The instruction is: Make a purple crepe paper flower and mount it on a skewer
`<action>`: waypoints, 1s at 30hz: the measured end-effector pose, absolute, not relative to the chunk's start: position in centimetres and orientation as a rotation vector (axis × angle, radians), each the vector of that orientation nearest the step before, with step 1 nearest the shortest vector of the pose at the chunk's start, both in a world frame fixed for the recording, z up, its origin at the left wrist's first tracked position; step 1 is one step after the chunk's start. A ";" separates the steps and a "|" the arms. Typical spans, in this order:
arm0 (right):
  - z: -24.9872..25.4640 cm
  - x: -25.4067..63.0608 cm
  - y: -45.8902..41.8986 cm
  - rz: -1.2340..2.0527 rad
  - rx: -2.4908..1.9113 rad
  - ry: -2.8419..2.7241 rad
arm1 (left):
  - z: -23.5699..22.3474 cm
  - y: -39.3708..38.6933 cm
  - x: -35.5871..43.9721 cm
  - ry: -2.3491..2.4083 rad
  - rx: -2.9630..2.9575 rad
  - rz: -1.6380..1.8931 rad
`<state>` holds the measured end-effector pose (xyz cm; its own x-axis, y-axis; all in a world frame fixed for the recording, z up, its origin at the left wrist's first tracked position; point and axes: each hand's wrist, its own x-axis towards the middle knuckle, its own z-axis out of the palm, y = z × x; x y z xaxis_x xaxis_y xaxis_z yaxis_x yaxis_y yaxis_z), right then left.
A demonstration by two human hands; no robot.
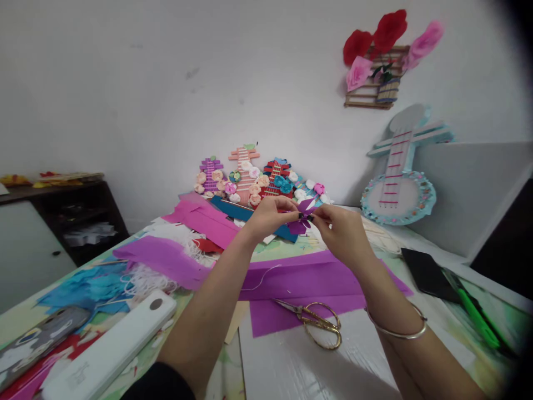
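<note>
Both hands meet above the middle of the table around a purple paper flower (306, 209) with several pointed petals. My left hand (272, 215) pinches it from the left, thumb and forefinger closed on its petals. From the other side, my right hand (339, 225) pinches near the flower's centre with its fingertips. Below them lie long strips of purple crepe paper (302, 280) with a short white string (262, 278) on top. Gold-handled scissors (320, 321) rest closed on the paper's near edge and a white board (283, 361).
Decorated paper guitars (245, 172) lean at the back wall. Pink paper (204, 219), white yarn (150, 278) and blue paper (83, 286) lie left, beside a long white device (112, 344) and a phone case (41, 333). A green cutter (477, 316) and a black flat object (428, 272) are right.
</note>
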<state>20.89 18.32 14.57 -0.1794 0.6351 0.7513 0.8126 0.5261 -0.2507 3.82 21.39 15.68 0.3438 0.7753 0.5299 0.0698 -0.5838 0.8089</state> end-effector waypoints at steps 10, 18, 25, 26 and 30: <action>14.6 21.3 18.4 -0.231 -1.153 -1.868 | 15.7 21.4 3.4 0.780 2.015 1.286; 15.0 22.0 18.8 -0.313 -1.143 -1.925 | 15.5 21.7 3.3 0.773 1.932 1.290; 15.8 25.1 19.2 -0.256 -1.195 -1.741 | 16.0 21.4 2.5 0.806 1.797 1.368; 15.9 25.2 19.1 -0.163 -1.178 -1.716 | 16.0 21.4 2.6 0.785 1.796 1.356; 15.8 24.5 18.7 0.150 -1.048 -1.739 | 15.6 21.1 3.2 0.664 1.785 1.140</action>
